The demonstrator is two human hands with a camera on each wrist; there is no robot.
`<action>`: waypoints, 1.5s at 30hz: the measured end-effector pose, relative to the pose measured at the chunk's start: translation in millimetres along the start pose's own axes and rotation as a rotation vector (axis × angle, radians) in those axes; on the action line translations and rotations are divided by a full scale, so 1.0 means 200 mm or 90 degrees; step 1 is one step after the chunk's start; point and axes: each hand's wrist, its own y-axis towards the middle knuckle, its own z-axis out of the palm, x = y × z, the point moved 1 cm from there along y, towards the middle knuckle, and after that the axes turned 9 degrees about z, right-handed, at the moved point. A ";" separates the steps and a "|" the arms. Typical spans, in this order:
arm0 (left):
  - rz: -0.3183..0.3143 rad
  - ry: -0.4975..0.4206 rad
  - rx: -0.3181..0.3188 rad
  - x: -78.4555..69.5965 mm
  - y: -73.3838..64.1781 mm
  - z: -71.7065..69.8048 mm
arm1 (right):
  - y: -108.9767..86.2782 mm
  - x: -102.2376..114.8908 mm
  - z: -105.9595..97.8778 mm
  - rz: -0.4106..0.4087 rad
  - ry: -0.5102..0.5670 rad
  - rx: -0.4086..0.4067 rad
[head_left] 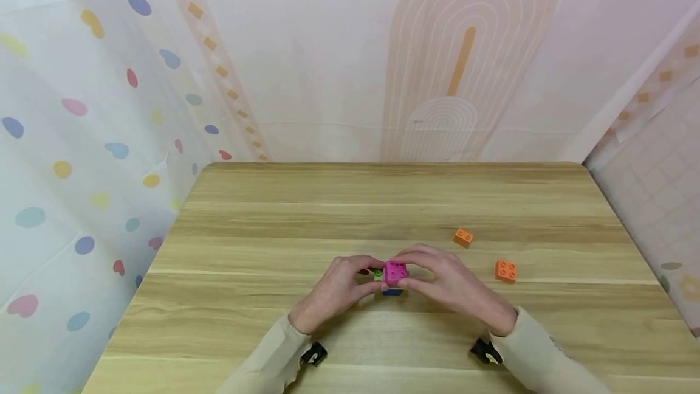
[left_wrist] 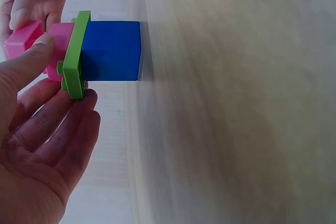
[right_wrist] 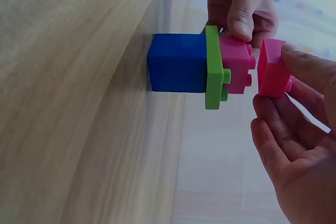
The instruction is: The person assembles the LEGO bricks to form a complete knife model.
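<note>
On the table stands a stack: a blue block [right_wrist: 177, 62] at the bottom, a flat green brick [right_wrist: 214, 66] over it, and a pink brick [right_wrist: 235, 64] with studs on top. My left hand [head_left: 340, 284] pinches this lower pink brick between thumb and fingers, steadying the stack. My right hand [head_left: 445, 280] holds a second pink brick [right_wrist: 273, 68] by its sides, just above the studs. In the right wrist view a narrow gap shows between the two pink bricks, and the upper one is slightly tilted. From the head, the upper brick hides most of the stack.
Two orange bricks lie to the right on the wooden table [head_left: 273, 211]: a smaller brick [head_left: 463, 238] farther back and a square four-stud brick [head_left: 505, 271] nearer. A patterned curtain [head_left: 328, 59] hangs behind the table's back edge.
</note>
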 end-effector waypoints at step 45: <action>0.054 0.031 0.016 -0.02 0.02 -0.03 | 0.03 0.00 0.04 -0.053 -0.018 0.006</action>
